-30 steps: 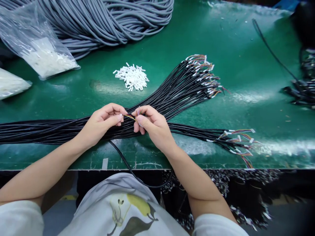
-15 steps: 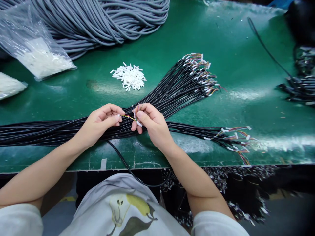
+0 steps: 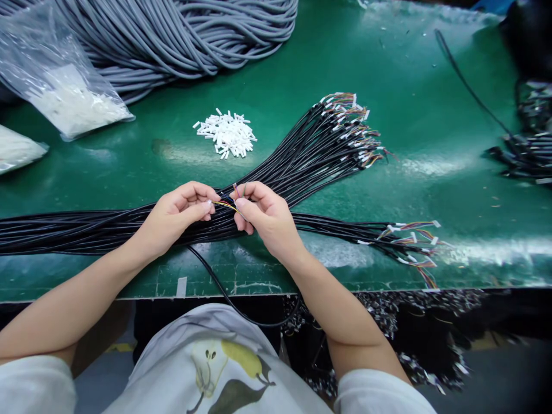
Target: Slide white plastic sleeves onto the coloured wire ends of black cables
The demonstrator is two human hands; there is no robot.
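Observation:
My left hand (image 3: 183,210) pinches a small white connector at the tip of some thin coloured wires (image 3: 224,204). Across a short gap, my right hand (image 3: 263,213) is closed on the same wires, thumb against forefinger. A few loose wire ends (image 3: 236,190) stick up past the right fingertips. Both hands are just above a thick bundle of black cables (image 3: 103,230) lying along the table. One black cable (image 3: 207,270) loops down over the front edge below my hands. Where the wires leave their black sheath is hidden by my right fingers.
A pile of short white sleeves (image 3: 230,135) lies beyond my hands. Fanned cable ends with coloured wires (image 3: 353,132) lie to the right, more (image 3: 416,241) nearer me. Clear bags (image 3: 73,103) and a grey cable coil (image 3: 194,34) occupy the back left of the green table (image 3: 414,109).
My right fingers have shifted on the wires and now cover the white piece that showed beneath them. The loose wire ends lean further left. My left hand stays almost still.

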